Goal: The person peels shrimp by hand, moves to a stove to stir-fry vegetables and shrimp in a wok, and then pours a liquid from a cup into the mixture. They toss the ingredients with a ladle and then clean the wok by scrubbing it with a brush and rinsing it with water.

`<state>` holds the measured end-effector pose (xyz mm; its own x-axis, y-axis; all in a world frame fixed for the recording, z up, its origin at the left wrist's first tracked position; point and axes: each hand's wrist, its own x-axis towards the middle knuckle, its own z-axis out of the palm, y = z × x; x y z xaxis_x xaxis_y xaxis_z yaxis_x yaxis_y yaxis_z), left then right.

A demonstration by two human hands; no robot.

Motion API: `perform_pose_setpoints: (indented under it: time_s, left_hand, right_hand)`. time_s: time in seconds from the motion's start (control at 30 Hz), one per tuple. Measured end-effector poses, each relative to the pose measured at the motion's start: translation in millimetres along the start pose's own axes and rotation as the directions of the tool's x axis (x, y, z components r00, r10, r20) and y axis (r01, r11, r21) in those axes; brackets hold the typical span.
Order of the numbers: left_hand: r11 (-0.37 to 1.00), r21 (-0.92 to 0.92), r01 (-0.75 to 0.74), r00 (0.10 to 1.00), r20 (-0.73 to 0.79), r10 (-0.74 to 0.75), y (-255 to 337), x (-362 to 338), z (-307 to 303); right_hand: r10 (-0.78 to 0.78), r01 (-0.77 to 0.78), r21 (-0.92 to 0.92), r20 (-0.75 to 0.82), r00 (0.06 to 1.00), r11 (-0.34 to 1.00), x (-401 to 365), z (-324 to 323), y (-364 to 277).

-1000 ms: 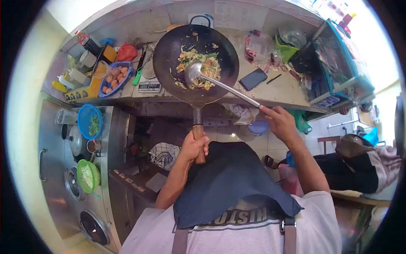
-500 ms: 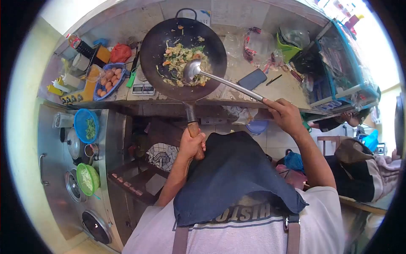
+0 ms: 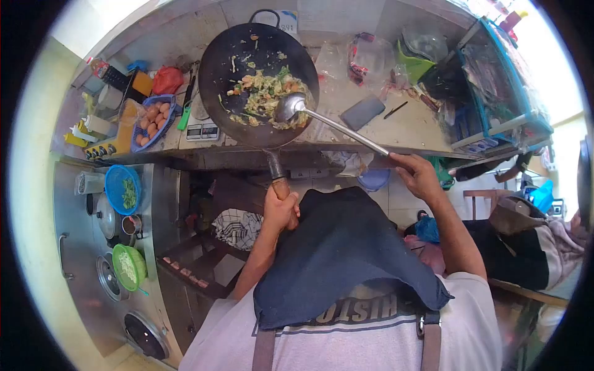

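Note:
My left hand (image 3: 280,209) is wrapped round the wooden handle of a large dark wok (image 3: 216,68), which sits over the counter. Inside the wok lies a cooked mix (image 3: 263,93) of chopped vegetables with green and orange bits, gathered toward the near right side. My right hand (image 3: 418,175) grips the far end of a long metal ladle (image 3: 346,131). The ladle's bowl rests at the right edge of the food, its rounded side showing. Just under the wok's lower left rim is a small kitchen scale (image 3: 202,130).
Left of the wok stand a blue basket of eggs (image 3: 153,122), a red plastic bag (image 3: 167,80) and a green-handled knife (image 3: 185,116). A phone (image 3: 362,112) and a pen (image 3: 396,110) lie to the right, before a blue-framed rack (image 3: 495,86). Lower left are a blue basket (image 3: 122,189) and green colander (image 3: 129,267).
The ladle's bowl has shifted slightly right and down across the wok, and my right hand has lowered a little. The food is spread a bit differently. The whole view has shifted slightly.

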<state>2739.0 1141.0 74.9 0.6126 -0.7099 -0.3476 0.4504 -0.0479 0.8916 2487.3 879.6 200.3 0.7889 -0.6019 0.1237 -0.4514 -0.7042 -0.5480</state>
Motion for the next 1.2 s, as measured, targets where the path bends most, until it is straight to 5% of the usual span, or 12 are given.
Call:
perform_pose_setpoints:
  time_s: [0.43,0.63,1.2]
  left_hand:
    - [0.993,0.106,-0.044,0.996,-0.07,0.052,7,-6,4]
    - [0.989,0.134,-0.061,0.995,-0.074,0.071,6,0,2]
    - [0.982,0.179,-0.066,0.985,-0.143,0.092,19,-2,1]
  right_hand:
    - [0.008,0.007,0.174,-0.088,0.996,0.985,-36,22,23]
    - [0.138,-0.131,0.167,-0.032,0.99,0.977,-42,17,24]
    - [0.076,-0.06,0.108,-0.148,0.986,0.992,-16,8,5]
